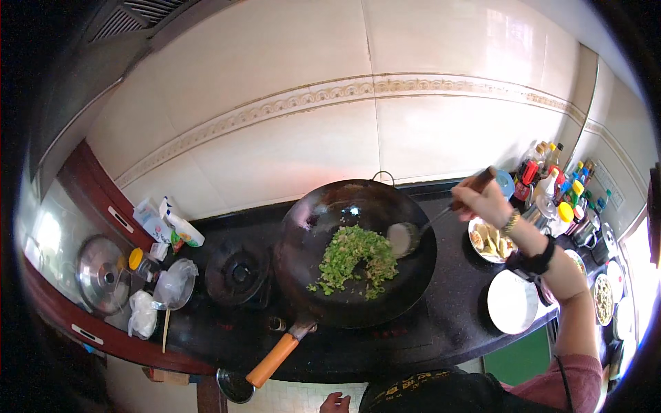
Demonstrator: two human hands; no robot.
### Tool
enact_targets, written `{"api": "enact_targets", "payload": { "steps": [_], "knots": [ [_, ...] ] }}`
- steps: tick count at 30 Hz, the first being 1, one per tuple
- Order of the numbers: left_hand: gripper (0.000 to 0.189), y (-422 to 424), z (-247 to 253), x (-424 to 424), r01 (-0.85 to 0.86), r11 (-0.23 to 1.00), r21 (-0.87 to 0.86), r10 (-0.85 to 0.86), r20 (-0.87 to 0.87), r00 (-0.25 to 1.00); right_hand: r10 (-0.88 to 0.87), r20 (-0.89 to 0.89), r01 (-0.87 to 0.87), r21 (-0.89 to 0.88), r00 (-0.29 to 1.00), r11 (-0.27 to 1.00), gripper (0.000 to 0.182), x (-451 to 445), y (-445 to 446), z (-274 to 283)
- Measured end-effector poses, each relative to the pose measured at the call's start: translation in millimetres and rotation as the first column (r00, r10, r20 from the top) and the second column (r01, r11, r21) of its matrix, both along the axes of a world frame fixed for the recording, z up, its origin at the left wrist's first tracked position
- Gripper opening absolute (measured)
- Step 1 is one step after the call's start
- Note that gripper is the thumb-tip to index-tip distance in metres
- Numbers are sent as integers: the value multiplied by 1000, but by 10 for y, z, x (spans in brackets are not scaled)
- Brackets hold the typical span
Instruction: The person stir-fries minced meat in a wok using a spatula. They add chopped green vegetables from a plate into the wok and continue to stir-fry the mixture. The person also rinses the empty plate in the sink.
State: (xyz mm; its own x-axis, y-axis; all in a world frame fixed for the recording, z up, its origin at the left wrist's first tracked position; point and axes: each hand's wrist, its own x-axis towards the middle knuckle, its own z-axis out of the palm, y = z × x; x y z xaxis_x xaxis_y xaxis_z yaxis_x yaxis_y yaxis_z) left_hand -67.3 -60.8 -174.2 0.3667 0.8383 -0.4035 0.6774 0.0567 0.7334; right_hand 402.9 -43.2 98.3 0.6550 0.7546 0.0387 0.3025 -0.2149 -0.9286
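Observation:
My right hand (485,201) grips the wooden handle of a metal wok ladle (404,239). The ladle's round bowl is inside a large dark wok (356,204), at the right edge of a heap of chopped green vegetable (348,258). Small brownish bits are mixed through the greens. The wok stands over the right side of the black cooktop, its orange wooden handle (273,359) pointing down and left. At the bottom edge, my left hand (336,402) is partly cut off, low in front of the counter and apart from the wok; its fingers look curled.
Left of the wok is a bare burner (239,272). Farther left are a metal lid (105,273), a yellow-capped jar (144,264) and a plastic-covered bowl (175,284). On the right stand a white bowl (512,302), a plate of food (488,240) and several bottles (534,170).

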Motion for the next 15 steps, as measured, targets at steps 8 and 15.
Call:
{"api": "enact_targets", "payload": {
  "steps": [8, 15],
  "knots": [
    [35, 119, 112, 51, 70, 992, 106, -77, 61, 995, 408, 223, -449, 184, 885, 874, 16, -697, 298, -490],
    [33, 311, -49, -49, 187, 977, 107, -197, 93, 976, 556, 758, -726, -164, 340, 668, 27, -1262, -15, -236]
  ]
}}
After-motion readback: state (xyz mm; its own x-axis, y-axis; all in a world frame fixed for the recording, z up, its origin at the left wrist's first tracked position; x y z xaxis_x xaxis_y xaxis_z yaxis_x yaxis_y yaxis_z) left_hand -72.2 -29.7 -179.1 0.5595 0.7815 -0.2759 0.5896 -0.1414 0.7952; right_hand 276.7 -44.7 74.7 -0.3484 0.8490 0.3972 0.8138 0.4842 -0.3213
